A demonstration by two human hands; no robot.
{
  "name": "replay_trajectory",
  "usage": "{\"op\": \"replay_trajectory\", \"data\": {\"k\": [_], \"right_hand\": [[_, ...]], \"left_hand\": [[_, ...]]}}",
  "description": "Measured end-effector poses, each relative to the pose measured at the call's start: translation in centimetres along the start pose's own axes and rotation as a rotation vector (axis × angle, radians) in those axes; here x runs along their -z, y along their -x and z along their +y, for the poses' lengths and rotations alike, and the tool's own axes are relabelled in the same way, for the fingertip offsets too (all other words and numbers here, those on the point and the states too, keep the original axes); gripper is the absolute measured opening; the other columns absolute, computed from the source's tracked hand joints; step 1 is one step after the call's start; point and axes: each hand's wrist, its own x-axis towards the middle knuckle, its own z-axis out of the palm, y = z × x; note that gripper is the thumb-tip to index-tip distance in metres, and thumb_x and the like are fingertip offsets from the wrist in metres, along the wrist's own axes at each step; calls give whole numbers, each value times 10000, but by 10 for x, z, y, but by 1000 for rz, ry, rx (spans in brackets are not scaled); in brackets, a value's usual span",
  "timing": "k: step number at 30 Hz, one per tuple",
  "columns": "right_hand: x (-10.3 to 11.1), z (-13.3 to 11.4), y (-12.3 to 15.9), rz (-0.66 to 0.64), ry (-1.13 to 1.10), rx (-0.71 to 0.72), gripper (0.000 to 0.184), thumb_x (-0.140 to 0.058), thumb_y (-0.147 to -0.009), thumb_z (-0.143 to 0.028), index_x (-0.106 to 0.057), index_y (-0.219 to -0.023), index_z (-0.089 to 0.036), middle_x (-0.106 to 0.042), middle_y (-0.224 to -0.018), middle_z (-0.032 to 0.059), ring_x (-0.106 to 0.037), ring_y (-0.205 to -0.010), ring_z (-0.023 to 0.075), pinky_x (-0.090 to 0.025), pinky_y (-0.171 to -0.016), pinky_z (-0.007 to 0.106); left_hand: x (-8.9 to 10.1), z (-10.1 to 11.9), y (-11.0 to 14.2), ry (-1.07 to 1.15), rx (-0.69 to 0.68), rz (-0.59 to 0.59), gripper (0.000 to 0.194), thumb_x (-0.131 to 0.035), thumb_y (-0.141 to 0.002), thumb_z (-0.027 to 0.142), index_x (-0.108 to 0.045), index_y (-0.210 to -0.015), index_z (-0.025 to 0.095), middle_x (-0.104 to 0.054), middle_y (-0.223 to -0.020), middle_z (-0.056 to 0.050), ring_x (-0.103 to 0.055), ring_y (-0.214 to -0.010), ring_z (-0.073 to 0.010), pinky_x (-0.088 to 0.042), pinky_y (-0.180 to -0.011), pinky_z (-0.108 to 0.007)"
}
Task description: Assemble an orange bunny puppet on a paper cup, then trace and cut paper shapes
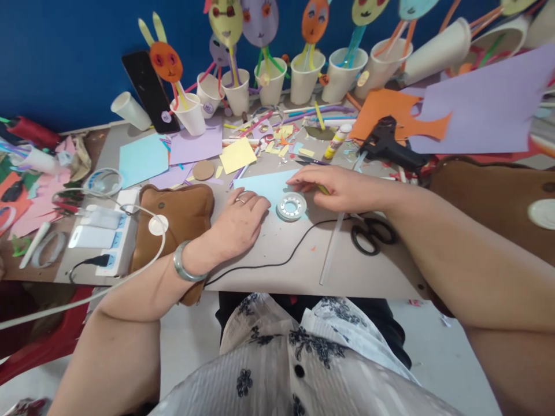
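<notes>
My left hand (240, 224), with a ring on one finger and a bangle at the wrist, lies palm down, fingertips at the left part of a light-blue paper sheet (260, 184). My right hand (325, 184) is over the sheet's right side, fingers bent. A slim yellow stick (323, 189) shows between its thumb and fingers; its kind is mostly hidden. Between both hands a white tape roll (281, 212) lies flat at the paper's lower edge. Black-handled scissors (365, 240) lie below my right wrist, beside a clear glue stick (332, 248).
A black glue gun (392, 144) stands behind my right forearm. Paper cups (307, 78) with paper-face puppets line the blue wall. Paper scraps cover the table's back. A power strip (124, 237), brown hot-water bag (186, 211) and white cable lie left. A black cord (269, 264) crosses the front.
</notes>
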Motion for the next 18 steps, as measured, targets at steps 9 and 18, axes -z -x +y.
{"op": "replay_trajectory", "data": {"k": [9, 18], "right_hand": [[1, 2, -3, 35, -53, -25, 458, -545, -845, -173, -770, -1241, -216, -783, -1274, 93, -743, -1170, 254, -612, -1078, 442], [-2, -6, -3, 33, 43, 12, 462, -767, -815, -459, -777, -1209, -218, -768, -1217, 105, -710, -1105, 288, -600, -1021, 442]], "left_hand": [[0, -2, 2, 5, -44, 42, 325, -431, -909, 57, -580, -1169, 186, -752, -1135, -129, -679, -1159, -300, -457, -1187, -537], [0, -3, 2, 13, -39, 22, 331, -443, -904, 53, -575, -1176, 187, -749, -1189, -138, -667, -1197, -303, -438, -1208, -548]]}}
